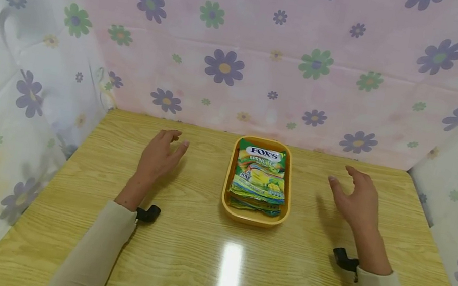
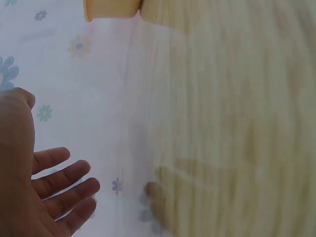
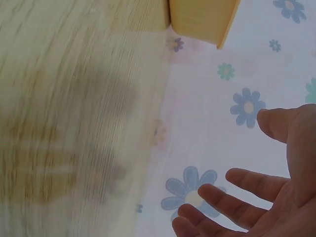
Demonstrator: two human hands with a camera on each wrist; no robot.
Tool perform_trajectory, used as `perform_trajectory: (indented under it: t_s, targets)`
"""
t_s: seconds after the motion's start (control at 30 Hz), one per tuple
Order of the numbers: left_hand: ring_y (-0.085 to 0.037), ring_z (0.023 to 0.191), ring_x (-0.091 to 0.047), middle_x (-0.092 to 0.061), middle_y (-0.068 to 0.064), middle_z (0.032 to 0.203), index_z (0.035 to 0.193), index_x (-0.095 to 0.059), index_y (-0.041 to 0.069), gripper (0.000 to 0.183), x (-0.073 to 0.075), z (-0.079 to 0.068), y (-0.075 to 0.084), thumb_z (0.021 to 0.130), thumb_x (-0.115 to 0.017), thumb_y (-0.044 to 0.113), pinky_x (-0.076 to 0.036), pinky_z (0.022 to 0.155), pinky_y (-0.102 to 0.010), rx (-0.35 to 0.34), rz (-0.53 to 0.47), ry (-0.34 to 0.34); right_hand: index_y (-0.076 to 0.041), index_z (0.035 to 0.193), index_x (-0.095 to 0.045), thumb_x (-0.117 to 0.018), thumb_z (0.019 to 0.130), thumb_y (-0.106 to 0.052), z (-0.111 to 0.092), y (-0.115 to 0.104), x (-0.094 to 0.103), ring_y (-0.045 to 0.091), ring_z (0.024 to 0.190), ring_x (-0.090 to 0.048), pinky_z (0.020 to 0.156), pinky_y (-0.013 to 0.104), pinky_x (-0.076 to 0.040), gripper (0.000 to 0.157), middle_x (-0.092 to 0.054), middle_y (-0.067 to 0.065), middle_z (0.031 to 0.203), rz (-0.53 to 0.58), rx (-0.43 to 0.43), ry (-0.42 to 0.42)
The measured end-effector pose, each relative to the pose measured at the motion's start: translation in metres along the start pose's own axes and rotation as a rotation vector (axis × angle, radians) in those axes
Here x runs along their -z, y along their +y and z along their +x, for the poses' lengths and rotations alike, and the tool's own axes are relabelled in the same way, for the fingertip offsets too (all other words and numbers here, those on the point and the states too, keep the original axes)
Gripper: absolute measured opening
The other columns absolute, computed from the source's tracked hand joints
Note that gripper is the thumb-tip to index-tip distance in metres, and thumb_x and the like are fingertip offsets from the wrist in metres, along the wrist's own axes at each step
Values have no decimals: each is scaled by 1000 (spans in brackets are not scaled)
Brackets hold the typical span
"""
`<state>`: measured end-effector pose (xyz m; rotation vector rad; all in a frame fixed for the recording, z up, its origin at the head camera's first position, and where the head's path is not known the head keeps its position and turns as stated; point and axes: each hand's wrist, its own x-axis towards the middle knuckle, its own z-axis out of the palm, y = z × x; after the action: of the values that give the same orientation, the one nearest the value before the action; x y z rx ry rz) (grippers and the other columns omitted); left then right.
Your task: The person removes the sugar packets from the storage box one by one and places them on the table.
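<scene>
Nearest the person, behind the fingers, pale sleeves [image 1: 92,252] end at the wrists, leaving both hands bare; black wrist pieces [image 1: 148,213] jut inward there, probably to look along each hand's work. Ahead, the left hand [image 1: 158,153] and right hand [image 1: 359,197] seem to hover over the counter [image 1: 184,237], judging by their shadows. Their fingers are parted and loosely bent, holding nothing, thumbs turned inward. Between the two sets of fingers, well apart from both, sits the yellow tray [image 1: 252,220], likely central so either hand can reach it. Its raised walls surround the stacked Fox's Spring Tea packets [image 1: 259,171], presumably stopping the slick wrappers sliding; the top one lies label up, readable from the person's side. Beyond the fingertips hangs flowered cloth [image 1: 259,25], perhaps screening the background.
</scene>
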<state>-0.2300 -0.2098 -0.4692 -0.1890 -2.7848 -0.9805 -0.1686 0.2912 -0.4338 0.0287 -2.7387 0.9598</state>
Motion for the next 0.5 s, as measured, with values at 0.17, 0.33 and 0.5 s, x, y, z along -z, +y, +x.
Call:
perform_trajectory:
  t_s: [0.17, 0.33, 0.5]
  targets:
    - [-37, 127, -57, -61, -19, 139, 151, -53, 3, 63, -7, -1, 7, 110, -52, 51, -48, 103, -58, -5, -57, -38, 5, 154, -48, -59, 109, -42, 0, -7, -4, 56, 129, -51, 97, 73, -44, 67, -49, 37, 148, 9, 6, -7]
    - [-33, 122, -60, -64, -15, 133, 152, -53, 5, 64, -12, -1, 14, 110, -51, 53, -50, 100, -55, -15, -105, -54, 6, 153, -49, -60, 108, -39, 0, -17, -5, 57, 127, -53, 95, 73, -45, 64, -52, 36, 146, 21, 25, -1]
    - [-31, 118, -63, -66, -12, 127, 151, -54, 5, 63, -17, 0, 23, 111, -51, 52, -53, 98, -52, -22, -188, -72, 6, 153, -49, -61, 109, -36, 2, -27, -8, 57, 124, -56, 97, 70, -48, 62, -54, 35, 144, 36, 41, -14]
